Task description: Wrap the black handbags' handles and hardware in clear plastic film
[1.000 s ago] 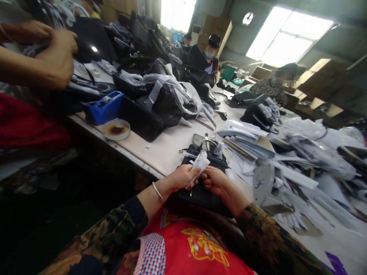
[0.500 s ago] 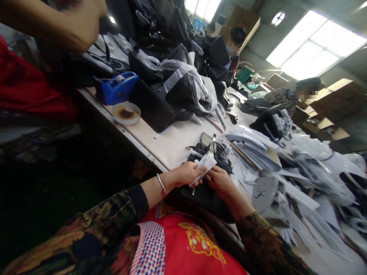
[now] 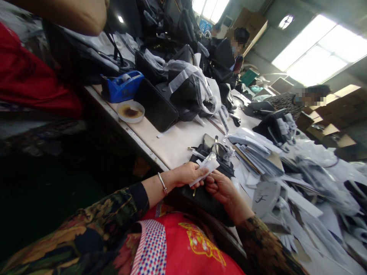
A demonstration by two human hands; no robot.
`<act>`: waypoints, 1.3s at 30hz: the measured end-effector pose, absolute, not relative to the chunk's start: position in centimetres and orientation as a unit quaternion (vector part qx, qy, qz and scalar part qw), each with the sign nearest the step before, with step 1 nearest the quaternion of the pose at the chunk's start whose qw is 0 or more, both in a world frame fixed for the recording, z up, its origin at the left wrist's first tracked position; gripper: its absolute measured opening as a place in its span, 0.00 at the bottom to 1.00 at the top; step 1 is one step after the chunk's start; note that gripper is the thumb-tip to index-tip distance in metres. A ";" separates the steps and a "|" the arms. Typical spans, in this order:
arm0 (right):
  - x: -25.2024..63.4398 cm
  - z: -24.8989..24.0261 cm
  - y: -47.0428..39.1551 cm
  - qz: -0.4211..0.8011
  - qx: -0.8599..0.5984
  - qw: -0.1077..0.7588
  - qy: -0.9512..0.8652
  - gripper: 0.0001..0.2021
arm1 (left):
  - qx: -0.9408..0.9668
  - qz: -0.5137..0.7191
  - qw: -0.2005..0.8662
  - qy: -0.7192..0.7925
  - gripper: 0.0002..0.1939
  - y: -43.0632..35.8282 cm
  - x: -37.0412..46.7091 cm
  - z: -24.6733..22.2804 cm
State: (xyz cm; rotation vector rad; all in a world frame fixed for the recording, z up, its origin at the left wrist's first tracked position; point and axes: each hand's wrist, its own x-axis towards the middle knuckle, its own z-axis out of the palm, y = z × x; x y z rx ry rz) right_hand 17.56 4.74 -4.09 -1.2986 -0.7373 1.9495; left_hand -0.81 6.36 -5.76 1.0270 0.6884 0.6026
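Over a black handbag [image 3: 205, 200] at the table's edge, my left hand [image 3: 189, 175] is closed on a strip of white wrapping paper [image 3: 208, 168] with clear plastic at its upper end. The thumb presses on top of the strip. Right beside it, my right hand [image 3: 222, 187] has its fingers curled and thumb and forefinger pinched at the strip's edge. Whether anything else sits in that pinch is hidden. A small gold zip pull [image 3: 194, 192] hangs below my left fingers. Behind the strip lie the bag's plastic-wrapped handle parts [image 3: 220, 147].
On the left stand a blue tape dispenser [image 3: 122, 87] and a round dish [image 3: 130, 111] with brown residue. Black bags [image 3: 156, 107] pile up behind. Stacked papers [image 3: 258, 151] and plastic wrapping [image 3: 321, 168] cover the right. A co-worker's arm [image 3: 71, 15] reaches in at upper left.
My right hand's fingers have shifted slightly and curled more at the strip's edge. My left hand keeps its hold. The co-worker's arm has moved up, and the view has shifted slightly.
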 end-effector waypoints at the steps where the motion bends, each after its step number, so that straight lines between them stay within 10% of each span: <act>1: 17.5 -4.1 4.7 0.750 -0.493 0.339 -0.281 0.13 | 0.470 0.276 0.776 0.317 0.38 6.4 -0.8 -5.7; 11: 17.8 -1.8 5.7 0.599 -0.591 0.184 -0.508 0.14 | 0.438 0.295 0.780 0.336 0.32 6.4 -0.4 -5.8; 21: 19.6 -1.0 1.3 0.383 -0.557 0.242 -0.696 0.26 | 0.419 0.309 0.784 0.339 0.28 6.4 -0.3 -5.9; 27: 19.7 0.0 2.0 0.180 -0.500 0.200 -0.823 0.09 | 0.422 0.302 0.788 0.332 0.32 6.4 -0.6 -5.7; 39: 18.9 1.4 4.3 -0.003 -0.400 0.098 -0.911 0.13 | 0.433 0.294 0.778 0.348 0.30 6.4 -0.2 -5.7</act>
